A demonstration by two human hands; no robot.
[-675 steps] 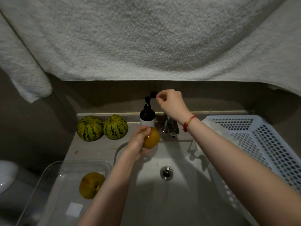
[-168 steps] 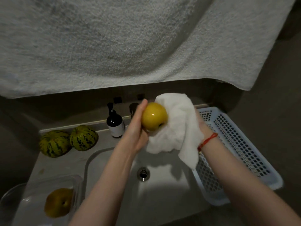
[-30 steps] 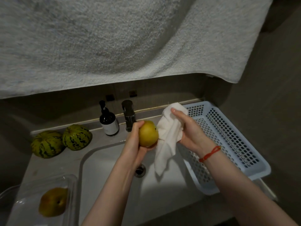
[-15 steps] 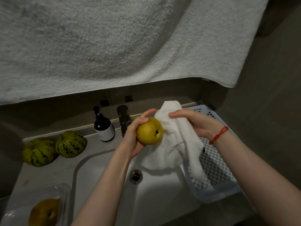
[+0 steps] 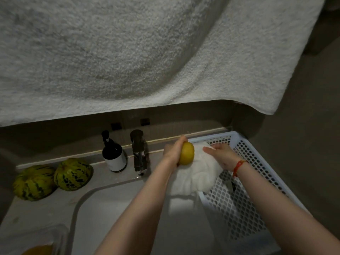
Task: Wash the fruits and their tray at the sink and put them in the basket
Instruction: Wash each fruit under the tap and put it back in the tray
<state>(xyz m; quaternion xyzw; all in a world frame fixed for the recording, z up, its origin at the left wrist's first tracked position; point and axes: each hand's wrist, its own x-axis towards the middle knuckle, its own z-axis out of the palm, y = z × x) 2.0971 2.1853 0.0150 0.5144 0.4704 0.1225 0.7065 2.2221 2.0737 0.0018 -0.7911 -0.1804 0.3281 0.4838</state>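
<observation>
my left hand point(image 5: 173, 150) is wrapped around a yellow fruit point(image 5: 186, 153), fingers curled on its far side, holding it up over the left edge of the basket point(image 5: 257, 162). my right hand point(image 5: 221, 157) lies on a white cloth point(image 5: 198, 172) just right of the fruit, fingers stretched out flat on the fabric; whether any of them pinch it from below i cannot tell. the cloth touches the fruit and hangs down over the basket's near left corner and the right side of the sink point(image 5: 114, 208). a red string point(image 5: 238, 165) circles my right wrist.

around them: the tap point(image 5: 138, 150) stands at the far rim of the sink, a dark pump bottle point(image 5: 114, 155) with a pale label just left of it. two striped green melons point(image 5: 53, 178) sit side by side, touching, on the counter point(image 5: 46, 208) at far left. at the near left corner is the clear tray point(image 5: 60, 238), with a second yellow fruit point(image 5: 39, 250) in it, cut off by the frame edge. a large pale towel point(image 5: 128, 52) hangs across the whole upper part of the view and hides the wall behind.

my forearms cover the near right part of the sink and part of the basket floor. something dark shows through the basket mesh under my right wrist; i can't make out what it is. the drain is hidden.
</observation>
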